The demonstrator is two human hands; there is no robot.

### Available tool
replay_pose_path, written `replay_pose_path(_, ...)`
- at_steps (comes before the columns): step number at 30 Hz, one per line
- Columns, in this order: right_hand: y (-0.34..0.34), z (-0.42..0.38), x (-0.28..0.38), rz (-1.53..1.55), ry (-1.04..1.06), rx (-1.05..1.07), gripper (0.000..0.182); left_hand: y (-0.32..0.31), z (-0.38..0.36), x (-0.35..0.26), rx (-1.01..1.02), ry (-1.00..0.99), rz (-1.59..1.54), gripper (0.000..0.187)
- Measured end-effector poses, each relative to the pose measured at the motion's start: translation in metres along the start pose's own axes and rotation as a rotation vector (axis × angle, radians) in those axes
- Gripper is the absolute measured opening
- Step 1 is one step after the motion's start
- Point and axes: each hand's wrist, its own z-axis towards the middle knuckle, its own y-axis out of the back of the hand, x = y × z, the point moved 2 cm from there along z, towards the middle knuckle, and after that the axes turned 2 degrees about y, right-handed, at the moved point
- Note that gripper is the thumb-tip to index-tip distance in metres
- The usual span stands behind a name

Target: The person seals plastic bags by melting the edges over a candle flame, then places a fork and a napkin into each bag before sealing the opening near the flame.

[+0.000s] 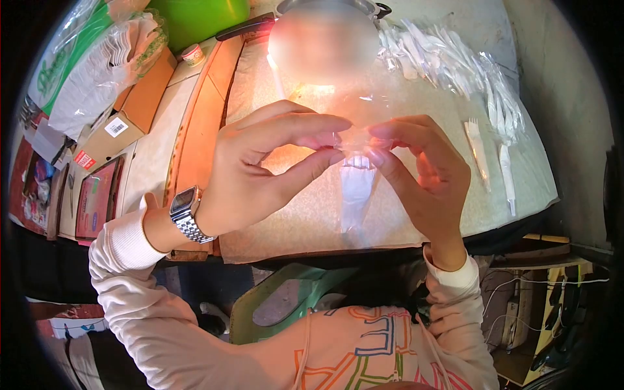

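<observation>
Your left hand [273,172] and right hand [419,172] pinch a clear sleeve [356,188] holding a white plastic fork, hanging below your fingertips; no readable print.

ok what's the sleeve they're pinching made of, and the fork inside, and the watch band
Sleeve: thin clear plastic film, probably; it's see-through and glints in the light. Fork inside: looks like white moulded plastic, matte, blurred by the film. Watch band: metal links, silvery and shiny. Both the left hand and right hand pinch the sleeve's top.
</observation>
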Motion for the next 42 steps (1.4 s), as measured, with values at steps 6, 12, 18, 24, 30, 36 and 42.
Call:
replay_pose_path(6, -0.001, 0.0, 0.001, 0.011, -0.049, -0.004, 0.018, 0.001, 0.0, 0.001, 0.007, -0.009, 0.038, 0.023)
replay_pose_path(12, 0.002, 0.001, 0.003, -0.052, -0.022, -0.006, 0.016, 0.001, 0.001, 0.001, 0.009, -0.003, 0.044, 0.021)
replay_pose_path(18, 0.004, 0.005, 0.004, -0.132, 0.094, -0.013, 0.015, 0.002, 0.0, 0.001, 0.024, 0.0, 0.034, 0.019)
replay_pose_path(24, -0.001, 0.003, 0.002, 0.04, -0.051, 0.022, 0.013, -0.002, 0.006, 0.002, -0.091, -0.09, 0.054, 0.018)
replay_pose_path(30, -0.005, 0.001, 0.002, 0.192, -0.176, 0.044, 0.013, 0.0, -0.001, 0.003, 0.051, 0.05, -0.014, 0.021)
replay_pose_path(36, -0.007, -0.002, 0.0, 0.203, -0.264, 0.067, 0.017, -0.001, -0.002, 0.004, 0.054, 0.087, -0.043, 0.02)
replay_pose_path(42, -0.004, -0.005, -0.004, 0.192, -0.249, 0.105, 0.012, -0.001, 0.001, -0.001, 0.063, 0.064, -0.029, 0.02)
